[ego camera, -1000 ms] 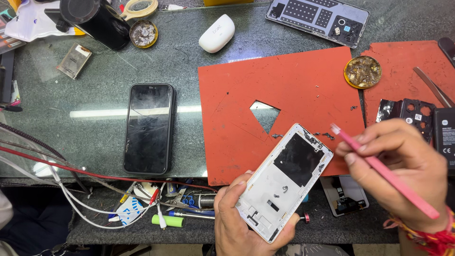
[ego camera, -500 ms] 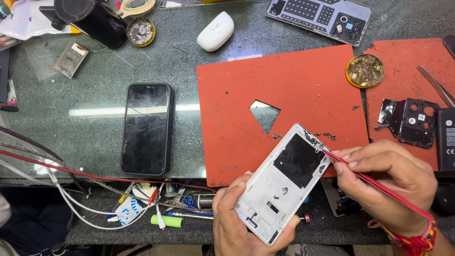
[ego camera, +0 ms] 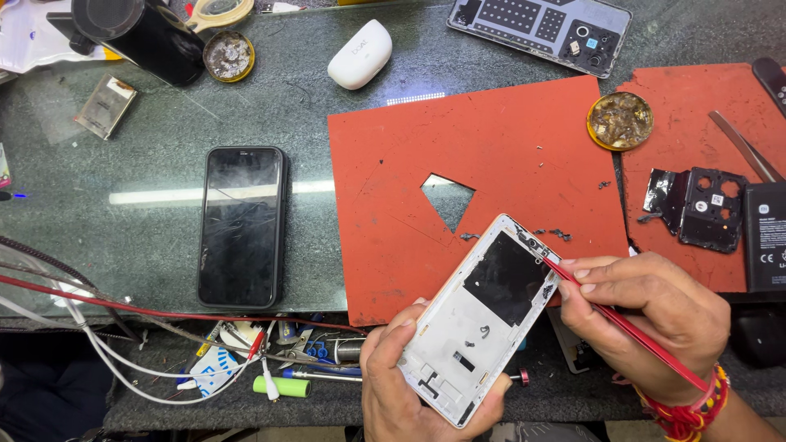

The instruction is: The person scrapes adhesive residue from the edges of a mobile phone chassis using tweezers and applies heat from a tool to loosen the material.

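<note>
My left hand (ego camera: 401, 385) grips the lower end of an opened white phone frame (ego camera: 479, 319), tilted up to the right, its black inner plate showing. My right hand (ego camera: 647, 315) holds a thin red pry tool (ego camera: 630, 327) like a pen. The tool's tip touches the frame's upper right edge, beside the top corner. Both hands hover over the near edge of a red work mat (ego camera: 491, 155) with a cut-out hole.
A black phone (ego camera: 241, 225) lies face up at left. A second red mat (ego camera: 704, 131) at right carries a black camera cover (ego camera: 712, 209) and a battery (ego camera: 765, 237). Two round tins of screws (ego camera: 620, 120), a white earbud case (ego camera: 359, 54), a phone back panel (ego camera: 544, 24), and wires (ego camera: 123, 327) surround them.
My right hand came down and left from a raised position, bringing the red tool's tip onto the frame's upper right edge. The left hand keeps the frame almost still.
</note>
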